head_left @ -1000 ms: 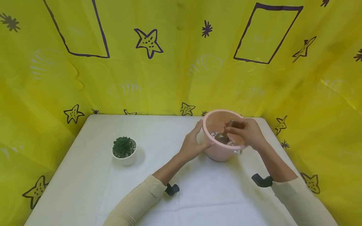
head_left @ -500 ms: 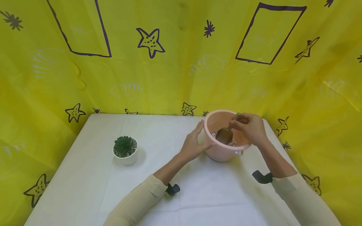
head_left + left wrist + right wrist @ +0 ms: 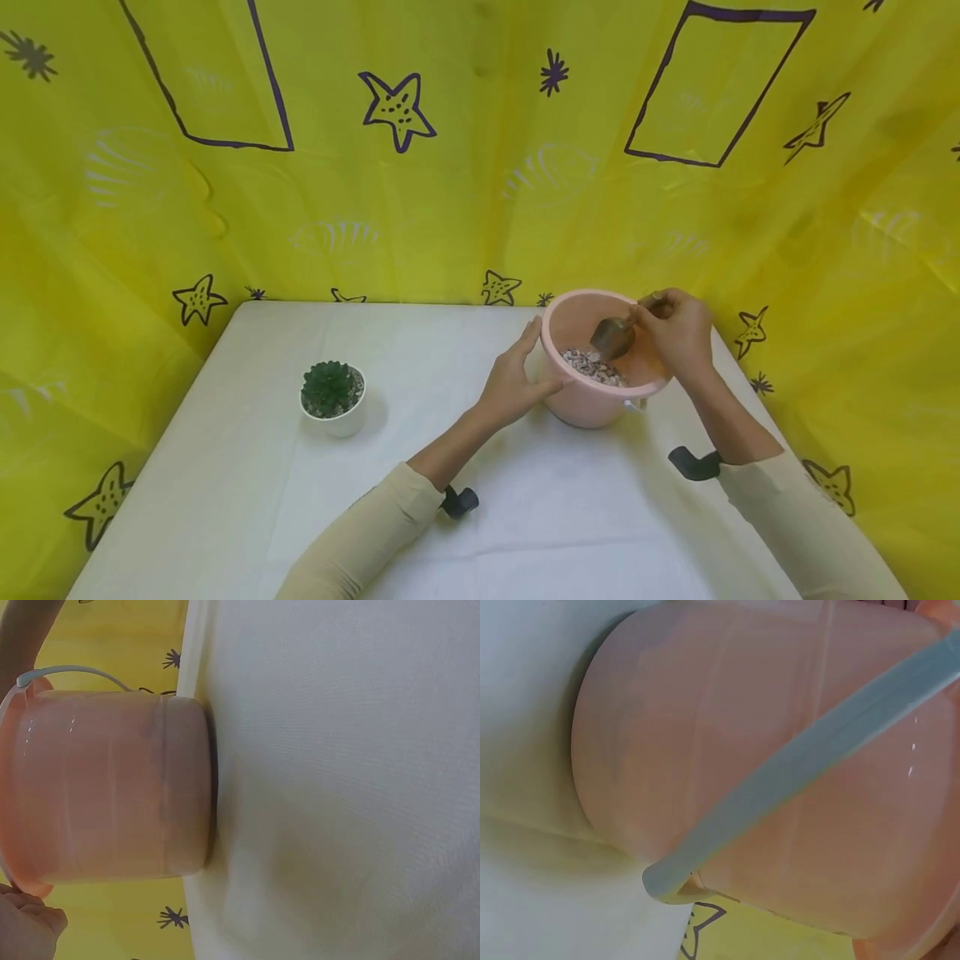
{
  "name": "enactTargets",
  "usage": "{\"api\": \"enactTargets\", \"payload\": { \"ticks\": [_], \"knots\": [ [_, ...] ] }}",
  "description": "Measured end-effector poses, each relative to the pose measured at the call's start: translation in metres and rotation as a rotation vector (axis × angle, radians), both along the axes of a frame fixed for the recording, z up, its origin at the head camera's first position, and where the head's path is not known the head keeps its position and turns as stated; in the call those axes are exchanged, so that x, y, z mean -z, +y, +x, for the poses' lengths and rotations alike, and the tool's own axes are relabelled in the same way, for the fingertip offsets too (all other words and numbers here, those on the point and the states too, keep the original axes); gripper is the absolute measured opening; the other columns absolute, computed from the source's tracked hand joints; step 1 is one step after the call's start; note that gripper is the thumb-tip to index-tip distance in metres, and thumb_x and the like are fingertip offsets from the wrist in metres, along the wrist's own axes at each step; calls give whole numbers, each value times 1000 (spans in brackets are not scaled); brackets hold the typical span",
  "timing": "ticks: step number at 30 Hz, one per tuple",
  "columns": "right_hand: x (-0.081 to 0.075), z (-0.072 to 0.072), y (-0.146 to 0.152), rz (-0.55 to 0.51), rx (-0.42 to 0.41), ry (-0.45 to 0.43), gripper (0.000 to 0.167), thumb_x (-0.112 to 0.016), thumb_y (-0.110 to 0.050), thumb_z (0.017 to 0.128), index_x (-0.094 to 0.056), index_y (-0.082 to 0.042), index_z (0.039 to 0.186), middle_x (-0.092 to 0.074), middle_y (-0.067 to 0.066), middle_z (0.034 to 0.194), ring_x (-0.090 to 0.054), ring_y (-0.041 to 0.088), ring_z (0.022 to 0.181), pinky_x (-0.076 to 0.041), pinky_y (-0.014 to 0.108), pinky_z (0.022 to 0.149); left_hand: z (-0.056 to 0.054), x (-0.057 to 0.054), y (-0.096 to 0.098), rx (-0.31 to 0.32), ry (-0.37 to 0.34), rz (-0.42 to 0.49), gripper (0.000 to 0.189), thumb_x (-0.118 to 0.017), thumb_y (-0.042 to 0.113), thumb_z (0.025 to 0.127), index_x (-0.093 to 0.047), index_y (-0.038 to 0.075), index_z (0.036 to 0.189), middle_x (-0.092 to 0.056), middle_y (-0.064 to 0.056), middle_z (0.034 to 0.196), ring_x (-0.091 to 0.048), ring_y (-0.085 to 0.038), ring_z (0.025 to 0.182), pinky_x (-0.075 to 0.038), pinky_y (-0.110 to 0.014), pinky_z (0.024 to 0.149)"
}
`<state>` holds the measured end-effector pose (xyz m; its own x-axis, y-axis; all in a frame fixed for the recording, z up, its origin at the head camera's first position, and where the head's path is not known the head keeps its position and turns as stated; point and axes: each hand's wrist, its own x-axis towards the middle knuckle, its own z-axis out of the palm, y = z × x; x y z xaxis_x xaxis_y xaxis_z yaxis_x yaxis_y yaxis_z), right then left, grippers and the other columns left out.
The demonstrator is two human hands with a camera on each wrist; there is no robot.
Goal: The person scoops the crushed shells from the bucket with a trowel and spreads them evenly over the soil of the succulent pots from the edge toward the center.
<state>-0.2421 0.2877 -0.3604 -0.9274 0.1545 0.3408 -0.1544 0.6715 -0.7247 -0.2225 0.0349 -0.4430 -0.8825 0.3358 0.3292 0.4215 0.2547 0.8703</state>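
Observation:
A pink bucket (image 3: 588,410) stands upright on the white-covered table. Light, gravel-like bits (image 3: 588,365) cover part of its floor. My left hand (image 3: 512,383) holds the bucket at its left rim, thumb at the near side and fingers along the far left side. Between the thumb and fingers of my right hand (image 3: 684,335) is the handle of a dull metal spoon (image 3: 612,337). The spoon's bowl is inside the bucket, tilted, just above the bits. In the right wrist view, the bucket's pale handle (image 3: 802,765) hangs down across its outer wall.
A small white pot (image 3: 341,423) with a green succulent (image 3: 327,388) sits on the left side of the table (image 3: 225,467). A yellow curtain (image 3: 465,192) with drawn stars hangs behind and along both sides.
My right hand has moved up and to the right with the spoon, and the spoon's bowl has risen off the bits. My left hand stays on the bucket's rim.

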Motion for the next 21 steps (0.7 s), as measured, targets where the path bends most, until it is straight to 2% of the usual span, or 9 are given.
{"api": "enactTargets", "payload": {
  "ticks": [5,9,16,21],
  "knots": [
    [3,-2,-1,48,35,-1,23,-76,-14,98,-70,9,101,-74,26,94,-64,13,77,-47,9,61,1,1,2,1,-11,6,99,-87,23,88,-28,4,165,-26,-7,170,-24,-22,157,-24,-36,125],
    [5,-3,0,44,46,-15,24,-76,-14,98,-70,9,99,-74,26,92,-65,15,76,-47,10,59,1,1,2,2,-12,8,99,-87,23,88,-27,6,166,-27,-9,170,-25,-22,157,-24,-36,125],
    [5,-4,0,22,74,-26,19,-72,-13,100,-70,6,100,-75,23,94,-65,12,75,-49,12,61,2,1,2,2,-14,7,99,-86,25,88,-28,5,165,-28,-8,170,-25,-23,156,-24,-37,125],
    [2,-7,-2,-24,38,-46,18,-72,-11,99,-70,6,99,-76,23,91,-69,9,72,-53,13,62,2,0,1,-10,-15,14,99,-87,27,88,-28,4,165,-28,-8,169,-27,-23,156,-25,-37,124]
  ]
}}
